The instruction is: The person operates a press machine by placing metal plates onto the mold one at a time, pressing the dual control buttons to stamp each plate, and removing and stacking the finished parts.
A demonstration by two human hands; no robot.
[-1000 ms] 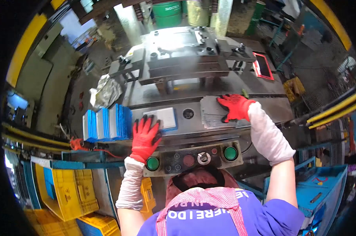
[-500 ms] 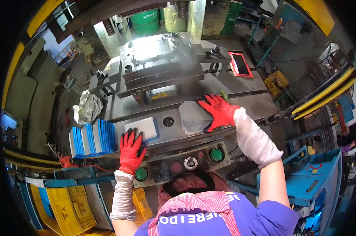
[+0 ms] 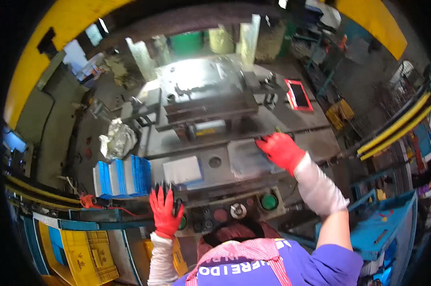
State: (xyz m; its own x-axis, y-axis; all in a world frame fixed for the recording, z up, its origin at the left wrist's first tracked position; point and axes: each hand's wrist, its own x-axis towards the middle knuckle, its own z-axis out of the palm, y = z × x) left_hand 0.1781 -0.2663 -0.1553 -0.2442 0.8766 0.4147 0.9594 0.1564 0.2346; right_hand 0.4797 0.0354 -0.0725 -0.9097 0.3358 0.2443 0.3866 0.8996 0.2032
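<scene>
At right end of thin grey metal sheets [image 3: 248, 159], right red-gloved hand [image 3: 281, 151] covers edge; blur, cannot tell whether gripping any. Sheets lie on grey steel table [image 3: 318, 139]. Left red-gloved hand [image 3: 167, 210], fingers spread wide, beside dark control panel [image 3: 253, 209], near white blue-edged rectangular plate [image 3: 182, 170]. Leftward, upright blue-and-white stacks [image 3: 123, 176]; beyond sheets, bulky dark steel block [image 3: 208, 102].

The left hand [image 3: 166, 209] and right hand [image 3: 279, 150] are gloved in red and black. Near the desk's [image 3: 315, 119] front left corner, pieces [image 3: 122, 177] are striped in blue and white. Along the front edge, a whitish slab [image 3: 183, 170] is edged with blue, and sheets [image 3: 246, 159] are seen in grey. Toward the right edge, a dark panel [image 3: 299, 97] is framed in red. A purple shirt [image 3: 315, 267] is crossed by pink-and-white checked straps [image 3: 280, 267].
</scene>
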